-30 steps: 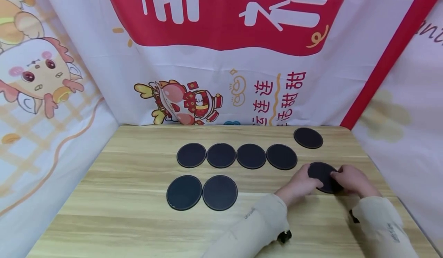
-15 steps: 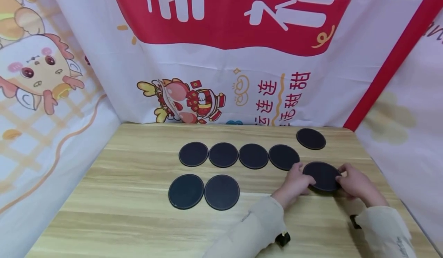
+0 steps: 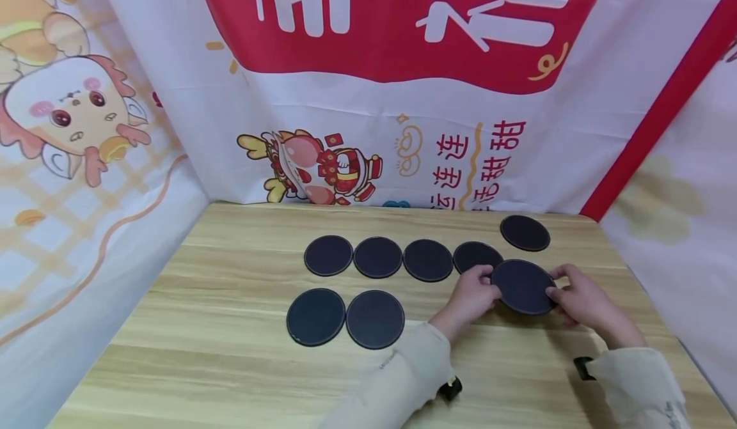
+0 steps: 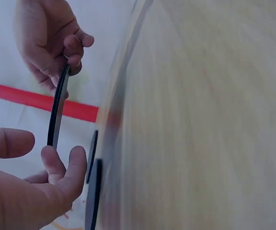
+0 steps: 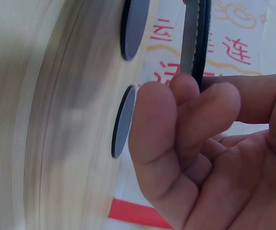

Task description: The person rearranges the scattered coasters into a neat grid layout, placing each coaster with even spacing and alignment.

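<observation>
Both hands hold a round black coaster with a stitched rim (image 3: 523,287) over the right part of the table, close in front of the back row. The right hand (image 3: 584,298) pinches its right edge between thumb and fingers. At the left edge is the left hand (image 3: 469,298). In the left wrist view, fingertips of the left hand (image 4: 51,187) meet the lower end of the coaster (image 4: 57,112), the thumb on its other side. The right wrist view shows the right hand (image 5: 200,143) gripping the coaster (image 5: 195,43), seen edge-on.
Several matching coasters lie flat in a back row (image 3: 377,256), the rightmost partly covered by the held one. Two more (image 3: 375,319) touch side by side nearer the front. A lone coaster (image 3: 525,233) lies at the back right. Printed cloth (image 3: 357,109) hangs behind the wooden table (image 3: 230,352).
The coaster has risen off the table and moved slightly left and back, now overlapping the end of the back row. Both hands moved with it; the left shifted outward to its edge.
</observation>
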Demonstrator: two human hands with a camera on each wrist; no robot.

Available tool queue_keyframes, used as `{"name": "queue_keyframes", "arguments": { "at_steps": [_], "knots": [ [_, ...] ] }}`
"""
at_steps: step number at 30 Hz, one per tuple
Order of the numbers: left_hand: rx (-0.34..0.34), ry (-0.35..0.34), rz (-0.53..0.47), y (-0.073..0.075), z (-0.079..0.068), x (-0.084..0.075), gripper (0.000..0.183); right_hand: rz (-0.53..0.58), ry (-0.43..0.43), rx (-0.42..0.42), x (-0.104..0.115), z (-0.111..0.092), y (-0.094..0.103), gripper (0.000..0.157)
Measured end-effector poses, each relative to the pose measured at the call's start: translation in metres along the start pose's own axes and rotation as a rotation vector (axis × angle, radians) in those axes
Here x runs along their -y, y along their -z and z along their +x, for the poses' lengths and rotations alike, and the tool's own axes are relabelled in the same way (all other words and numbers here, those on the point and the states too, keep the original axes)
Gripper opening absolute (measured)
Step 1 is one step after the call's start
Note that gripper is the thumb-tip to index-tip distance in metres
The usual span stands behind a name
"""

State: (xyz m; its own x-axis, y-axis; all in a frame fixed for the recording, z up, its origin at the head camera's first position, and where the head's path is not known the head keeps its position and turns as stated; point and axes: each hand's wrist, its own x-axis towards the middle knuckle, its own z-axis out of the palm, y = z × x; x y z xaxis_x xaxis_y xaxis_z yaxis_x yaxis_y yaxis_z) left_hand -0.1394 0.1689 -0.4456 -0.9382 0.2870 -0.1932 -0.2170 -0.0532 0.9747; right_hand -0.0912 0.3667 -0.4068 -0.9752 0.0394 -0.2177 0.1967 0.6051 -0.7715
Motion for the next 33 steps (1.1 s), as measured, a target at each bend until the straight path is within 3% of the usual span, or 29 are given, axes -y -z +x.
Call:
{"name": "queue_keyframes", "arguments": {
  "at_steps": [11,19,25,33],
  "knots": [
    [0.007,-0.036,0.114,0.031,-0.005,-0.011,0.049,0.122,0.029,0.04,0.018,-0.002,-0.014,0.038],
    [0.065,-0.101,0.162,0.06,-0.003,-0.012,0.047,0.202,0.049,0.101,0.031,0.002,-0.025,0.05],
    [0.137,-0.161,0.302,0.087,-0.009,-0.019,0.048,0.198,0.059,0.161,0.04,0.008,-0.033,0.055],
    [0.214,-0.173,0.499,0.118,-0.014,-0.031,0.051,0.203,0.077,0.24,0.051,0.015,-0.05,0.056]
  ]
}}
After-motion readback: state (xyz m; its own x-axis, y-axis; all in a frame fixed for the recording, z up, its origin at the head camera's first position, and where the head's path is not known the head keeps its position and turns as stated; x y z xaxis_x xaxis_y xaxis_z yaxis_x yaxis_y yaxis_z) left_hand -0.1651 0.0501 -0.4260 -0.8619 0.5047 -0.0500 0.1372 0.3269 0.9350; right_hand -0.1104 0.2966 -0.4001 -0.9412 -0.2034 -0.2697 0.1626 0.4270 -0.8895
